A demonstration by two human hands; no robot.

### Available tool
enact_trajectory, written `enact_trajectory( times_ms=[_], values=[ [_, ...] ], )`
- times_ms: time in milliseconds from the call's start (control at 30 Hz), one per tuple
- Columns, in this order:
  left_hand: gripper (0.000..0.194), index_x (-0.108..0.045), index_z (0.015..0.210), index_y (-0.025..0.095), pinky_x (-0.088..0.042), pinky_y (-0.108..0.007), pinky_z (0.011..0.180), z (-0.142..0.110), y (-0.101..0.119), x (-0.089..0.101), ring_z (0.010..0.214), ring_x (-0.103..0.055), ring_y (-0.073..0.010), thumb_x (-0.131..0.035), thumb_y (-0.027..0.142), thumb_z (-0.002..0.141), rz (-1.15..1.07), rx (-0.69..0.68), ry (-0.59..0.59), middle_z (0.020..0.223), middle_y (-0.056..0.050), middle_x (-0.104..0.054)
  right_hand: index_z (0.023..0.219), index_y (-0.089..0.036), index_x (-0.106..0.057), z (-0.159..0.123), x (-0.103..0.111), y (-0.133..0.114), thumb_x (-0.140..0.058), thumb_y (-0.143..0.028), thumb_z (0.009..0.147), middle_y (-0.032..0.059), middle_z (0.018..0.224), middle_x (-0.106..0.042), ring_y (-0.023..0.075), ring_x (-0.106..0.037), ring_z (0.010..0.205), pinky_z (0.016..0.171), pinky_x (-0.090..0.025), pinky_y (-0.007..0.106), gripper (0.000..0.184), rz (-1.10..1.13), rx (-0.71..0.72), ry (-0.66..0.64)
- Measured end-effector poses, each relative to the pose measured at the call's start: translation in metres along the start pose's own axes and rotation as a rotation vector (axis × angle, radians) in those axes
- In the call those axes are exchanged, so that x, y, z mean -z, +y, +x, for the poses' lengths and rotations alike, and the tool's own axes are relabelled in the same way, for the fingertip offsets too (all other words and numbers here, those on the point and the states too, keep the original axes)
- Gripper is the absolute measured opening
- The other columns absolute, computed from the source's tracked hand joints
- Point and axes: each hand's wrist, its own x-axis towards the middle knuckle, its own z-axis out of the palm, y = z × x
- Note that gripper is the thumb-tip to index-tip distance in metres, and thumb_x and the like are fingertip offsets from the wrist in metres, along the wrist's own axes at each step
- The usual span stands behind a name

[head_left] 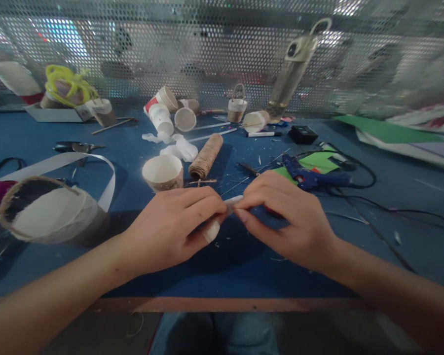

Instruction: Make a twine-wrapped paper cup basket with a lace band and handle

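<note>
Both my hands meet over the blue table, near its front edge. My left hand is closed around a small white strip, whose ends stick out between thumb and fingers. My right hand pinches the strip's upper end with fingertips pressed together. Something red shows under my right palm; I cannot make it out. A cut paper cup stands just beyond my left hand, with a spool of brown twine lying beside it.
A blue glue gun with black cable lies on green paper right of my hands. A twine-wrapped cup basket lies at left. Scissors, several paper cups and a small basket sit farther back by a perforated metal screen.
</note>
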Motion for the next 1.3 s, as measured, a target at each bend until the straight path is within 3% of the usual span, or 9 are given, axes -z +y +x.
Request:
enact_trajectory(
  times_ms=[100,200,433,833,1100,1300],
  values=[
    [0.011,-0.058,0.096,0.019,-0.05,-0.027,0.074,0.0002,0.0015,0.0024,0.084,-0.064,-0.0155,-0.048,0.015,0.096,-0.145,0.047,-0.036,0.094,-0.003,-0.067,0.101,-0.022,-0.063,0.0001,0.0005,0.0005,-0.062,-0.015,0.09,0.0064,0.098,-0.068,0.0223,-0.062,0.096,0.089,-0.049,0.04,0.013,-0.01,0.007,0.022],
    [0.011,-0.059,0.097,0.019,-0.049,-0.024,0.075,0.0005,0.0035,0.0049,0.084,-0.063,-0.0137,-0.048,0.015,0.097,-0.247,0.087,-0.041,0.093,-0.002,-0.066,0.108,-0.018,-0.063,-0.0004,0.0008,0.0021,-0.065,-0.016,0.09,0.0079,0.105,-0.07,0.0215,-0.062,0.103,0.094,-0.048,0.038,0.018,0.063,-0.038,-0.037],
    [0.015,-0.063,0.106,0.02,-0.05,-0.024,0.084,0.0031,0.0054,0.0076,0.094,-0.066,-0.0144,-0.05,0.016,0.098,-0.373,0.204,-0.08,0.103,-0.002,-0.07,0.093,-0.021,-0.067,-0.0008,0.0023,0.0056,-0.063,-0.017,0.092,0.0006,0.089,-0.071,0.0148,-0.066,0.082,0.075,-0.051,0.027,0.005,0.198,-0.222,-0.101],
    [0.007,-0.067,0.094,0.019,-0.054,-0.021,0.078,0.0056,0.0049,0.0061,0.084,-0.067,-0.0126,-0.061,0.022,0.094,-0.538,0.334,-0.033,0.095,0.0,-0.072,0.096,-0.021,-0.067,-0.0012,0.0032,0.0023,-0.064,-0.018,0.092,-0.0003,0.088,-0.072,0.0137,-0.066,0.078,0.072,-0.053,0.024,0.006,0.226,-0.277,-0.077],
    [0.004,-0.071,0.092,0.021,-0.054,-0.014,0.074,0.0071,0.0043,0.0045,0.08,-0.067,-0.0083,-0.066,0.021,0.092,-0.64,0.39,0.014,0.089,0.004,-0.072,0.097,-0.021,-0.07,-0.0003,0.0004,0.007,-0.074,-0.03,0.087,0.0004,0.091,-0.073,0.0141,-0.069,0.079,0.065,-0.056,0.022,0.014,0.588,-0.462,-0.107],
    [0.005,-0.07,0.09,0.02,-0.054,-0.012,0.077,0.0059,0.0047,0.0032,0.08,-0.067,-0.0071,-0.066,0.02,0.093,-0.733,0.412,0.007,0.087,0.003,-0.071,0.091,-0.02,-0.071,0.0007,0.0001,0.0064,-0.078,-0.028,0.083,-0.001,0.088,-0.074,0.0123,-0.069,0.075,0.063,-0.054,0.02,0.013,0.673,-0.501,-0.092]
  ],
)
